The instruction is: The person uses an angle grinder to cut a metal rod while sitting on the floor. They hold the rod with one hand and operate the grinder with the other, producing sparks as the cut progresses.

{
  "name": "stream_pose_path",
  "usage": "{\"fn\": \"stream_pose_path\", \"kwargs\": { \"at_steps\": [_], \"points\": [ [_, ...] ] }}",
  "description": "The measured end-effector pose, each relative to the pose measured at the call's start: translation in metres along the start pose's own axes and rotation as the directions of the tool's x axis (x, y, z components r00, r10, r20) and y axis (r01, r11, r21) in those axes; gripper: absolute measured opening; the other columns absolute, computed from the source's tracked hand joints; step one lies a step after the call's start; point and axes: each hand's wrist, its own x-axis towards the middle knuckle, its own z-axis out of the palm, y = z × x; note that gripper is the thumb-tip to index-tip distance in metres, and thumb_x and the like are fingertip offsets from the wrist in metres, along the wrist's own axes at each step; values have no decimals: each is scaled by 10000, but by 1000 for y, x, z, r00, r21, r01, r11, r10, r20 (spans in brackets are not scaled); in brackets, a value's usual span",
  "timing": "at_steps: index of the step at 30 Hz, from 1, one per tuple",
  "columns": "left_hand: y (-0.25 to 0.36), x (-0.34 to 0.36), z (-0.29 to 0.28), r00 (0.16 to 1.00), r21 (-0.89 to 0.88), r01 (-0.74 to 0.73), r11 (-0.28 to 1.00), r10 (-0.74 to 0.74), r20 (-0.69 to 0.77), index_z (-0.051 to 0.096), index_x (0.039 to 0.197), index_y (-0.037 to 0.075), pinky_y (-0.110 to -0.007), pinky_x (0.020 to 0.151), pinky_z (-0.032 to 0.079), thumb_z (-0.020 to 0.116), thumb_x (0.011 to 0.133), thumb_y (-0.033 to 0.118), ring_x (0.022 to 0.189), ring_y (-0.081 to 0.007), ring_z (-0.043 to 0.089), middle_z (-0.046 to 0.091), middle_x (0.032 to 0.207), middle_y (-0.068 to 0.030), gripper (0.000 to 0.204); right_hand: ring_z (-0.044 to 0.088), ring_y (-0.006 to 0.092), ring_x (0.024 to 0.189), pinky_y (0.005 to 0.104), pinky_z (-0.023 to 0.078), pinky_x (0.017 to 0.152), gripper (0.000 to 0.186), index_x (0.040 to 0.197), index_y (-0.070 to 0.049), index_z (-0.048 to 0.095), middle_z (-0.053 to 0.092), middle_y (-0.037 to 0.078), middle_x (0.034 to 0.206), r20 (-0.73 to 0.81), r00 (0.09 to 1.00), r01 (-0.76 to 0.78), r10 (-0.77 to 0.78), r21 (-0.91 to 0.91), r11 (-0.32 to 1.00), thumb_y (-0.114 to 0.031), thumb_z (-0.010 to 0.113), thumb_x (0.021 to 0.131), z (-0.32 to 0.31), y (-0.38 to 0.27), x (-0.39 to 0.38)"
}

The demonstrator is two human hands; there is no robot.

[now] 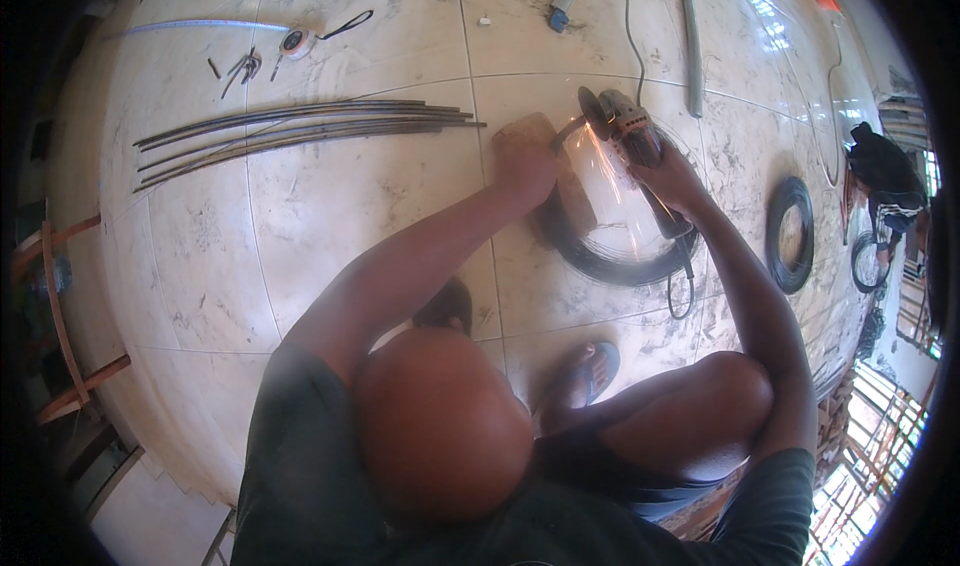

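My left hand [525, 171] is closed on a short dark rod [567, 132] over a worn tan block [576, 201]. My right hand [670, 178] grips an angle grinder [630, 126], whose disc [591, 113] meets the rod and throws orange sparks downward. Under the block and grinder lies a coil of dark wire [625, 272] on the tiled floor [385, 196]. The grinder's cord loops down beside the coil. My bent knees and one sandaled foot [590, 376] are below my hands.
Several long rods [300, 119] lie at left, with a tape measure [297, 43] and small metal pieces [243, 66] above. A bar [688, 41] and tool [568, 1] lie ahead. At right are another coil [790, 236] and a black bundle [880, 166]; wooden frames [60, 306] stand at far left.
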Motion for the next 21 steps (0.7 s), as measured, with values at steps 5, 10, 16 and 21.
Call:
{"fn": "stream_pose_path", "kwargs": {
  "at_steps": [5,10,16,21],
  "points": [
    [0,0,-1,1000,-1,21,1000,-21,2,775,940,38,-483,753,616,541,1048,369,868,-350,762,768,924,-162,420,679,409,1135,467,522,982,740,1340,34,569,692,286,1189,30,999,-21,20,41,999,-406,814,797,-2,-5,0],
    [-1,-2,1,999,-10,-3,1000,3,-34,776,935,43,-477,742,616,543,1049,366,854,-348,762,767,915,-157,414,684,408,1120,466,524,977,738,1334,40,571,699,282,1171,40,998,-43,41,52,998,-397,812,791,-4,-10,-1],
    [-1,-1,4,1000,7,-16,1000,17,-24,780,936,54,-473,735,618,549,1046,364,856,-340,765,768,907,-147,402,690,324,1091,421,531,955,690,1359,30,569,697,235,1186,53,998,-25,22,64,998,-330,799,817,0,2,4],
    [-1,0,3,1000,60,6,998,-6,6,779,949,49,-474,731,621,538,1053,356,855,-341,766,768,904,-142,405,692,314,1071,415,537,938,687,1360,29,571,702,226,1167,80,996,-45,36,118,992,-329,804,822,-5,-15,1]
  ]
}}
